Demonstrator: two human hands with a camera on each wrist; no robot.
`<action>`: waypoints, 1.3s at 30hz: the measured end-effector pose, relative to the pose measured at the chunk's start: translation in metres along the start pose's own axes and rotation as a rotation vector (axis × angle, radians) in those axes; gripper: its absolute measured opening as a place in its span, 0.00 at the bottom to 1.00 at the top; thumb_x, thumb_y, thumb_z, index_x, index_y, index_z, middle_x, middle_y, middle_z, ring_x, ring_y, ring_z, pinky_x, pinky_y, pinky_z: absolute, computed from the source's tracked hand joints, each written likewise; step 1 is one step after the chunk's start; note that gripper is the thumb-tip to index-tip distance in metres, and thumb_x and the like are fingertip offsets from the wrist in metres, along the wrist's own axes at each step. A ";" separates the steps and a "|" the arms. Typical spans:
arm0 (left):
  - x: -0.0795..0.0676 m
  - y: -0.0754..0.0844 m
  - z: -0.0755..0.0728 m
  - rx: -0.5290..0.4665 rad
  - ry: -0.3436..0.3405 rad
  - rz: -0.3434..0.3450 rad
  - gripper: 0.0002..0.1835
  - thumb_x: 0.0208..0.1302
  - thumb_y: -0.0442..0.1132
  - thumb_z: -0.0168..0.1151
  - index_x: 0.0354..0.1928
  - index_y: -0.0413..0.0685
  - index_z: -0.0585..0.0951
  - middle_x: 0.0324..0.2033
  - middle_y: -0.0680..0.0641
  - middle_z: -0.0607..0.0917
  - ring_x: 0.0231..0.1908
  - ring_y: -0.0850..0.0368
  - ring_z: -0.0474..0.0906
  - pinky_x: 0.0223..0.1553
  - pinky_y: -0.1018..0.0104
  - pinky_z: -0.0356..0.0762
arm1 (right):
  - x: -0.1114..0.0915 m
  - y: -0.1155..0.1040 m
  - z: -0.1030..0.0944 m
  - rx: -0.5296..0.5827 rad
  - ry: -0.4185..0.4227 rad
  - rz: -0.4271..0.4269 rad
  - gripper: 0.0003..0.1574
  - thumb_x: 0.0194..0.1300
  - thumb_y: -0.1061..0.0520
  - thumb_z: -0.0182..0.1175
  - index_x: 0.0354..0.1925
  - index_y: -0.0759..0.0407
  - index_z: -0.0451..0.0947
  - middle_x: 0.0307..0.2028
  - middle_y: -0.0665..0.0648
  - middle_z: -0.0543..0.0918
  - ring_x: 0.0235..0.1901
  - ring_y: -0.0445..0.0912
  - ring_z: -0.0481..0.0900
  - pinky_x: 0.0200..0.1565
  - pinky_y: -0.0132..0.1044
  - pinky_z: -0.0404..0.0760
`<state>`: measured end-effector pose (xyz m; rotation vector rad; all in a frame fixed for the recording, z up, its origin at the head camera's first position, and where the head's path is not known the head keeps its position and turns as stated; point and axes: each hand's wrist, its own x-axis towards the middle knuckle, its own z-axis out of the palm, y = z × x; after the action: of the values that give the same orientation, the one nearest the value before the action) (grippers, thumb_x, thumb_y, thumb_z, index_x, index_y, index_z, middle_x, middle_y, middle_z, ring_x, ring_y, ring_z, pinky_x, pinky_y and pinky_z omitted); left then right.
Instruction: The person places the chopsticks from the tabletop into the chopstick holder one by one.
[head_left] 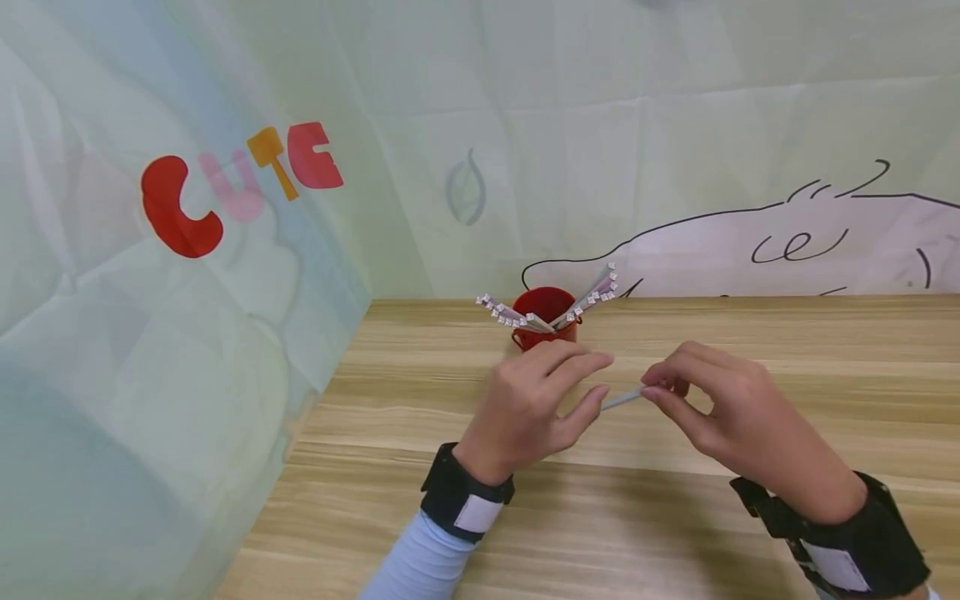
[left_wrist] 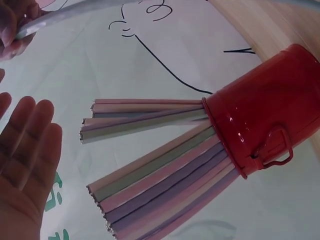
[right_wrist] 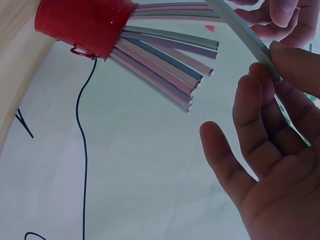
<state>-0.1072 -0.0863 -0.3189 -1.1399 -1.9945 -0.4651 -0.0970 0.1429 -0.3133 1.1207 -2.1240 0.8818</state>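
My right hand (head_left: 738,408) pinches one end of a slim pale grey-green pencil-like stick (head_left: 622,399) between thumb and fingertips. In the right wrist view the stick (right_wrist: 250,40) slants up from that pinch toward the other hand. My left hand (head_left: 525,404) is near the stick's other end, thumb apart from its extended fingers; in the head view the thumb overlaps that end. Beyond the left hand stands a small red bucket (left_wrist: 265,107) with side handles. Several pastel sticks (left_wrist: 165,185) with sparkly white tips fan out of it in two bunches.
The bucket stands on a light wood-grain table (head_left: 420,375), near its back edge. Behind it hangs a pale green printed cloth (head_left: 525,150) with line drawings. More cloth, bearing colourful letters (head_left: 182,208), covers the left side.
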 end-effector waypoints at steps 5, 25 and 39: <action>-0.001 0.005 0.006 -0.023 -0.043 0.024 0.18 0.57 0.46 0.62 0.48 0.47 0.81 0.36 0.52 0.84 0.36 0.64 0.77 0.41 0.76 0.75 | 0.006 -0.010 0.002 -0.006 0.046 -0.050 0.22 0.67 0.40 0.50 0.32 0.54 0.79 0.28 0.43 0.78 0.27 0.34 0.72 0.26 0.25 0.75; 0.002 0.012 0.005 -0.223 -0.102 -0.068 0.17 0.58 0.37 0.63 0.50 0.42 0.77 0.37 0.50 0.83 0.37 0.68 0.74 0.43 0.79 0.73 | 0.010 -0.027 -0.001 0.027 0.096 -0.091 0.22 0.66 0.43 0.52 0.41 0.60 0.79 0.33 0.49 0.81 0.30 0.39 0.73 0.31 0.27 0.74; 0.005 -0.002 -0.023 -0.085 0.271 -0.045 0.19 0.55 0.31 0.64 0.47 0.36 0.70 0.37 0.42 0.81 0.38 0.58 0.78 0.38 0.68 0.80 | 0.009 -0.020 0.002 -0.037 0.087 -0.089 0.22 0.67 0.41 0.50 0.34 0.56 0.80 0.28 0.46 0.79 0.28 0.38 0.73 0.28 0.28 0.74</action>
<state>-0.1001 -0.0987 -0.3005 -1.0246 -1.7811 -0.6953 -0.0845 0.1287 -0.3025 1.1283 -1.9969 0.8316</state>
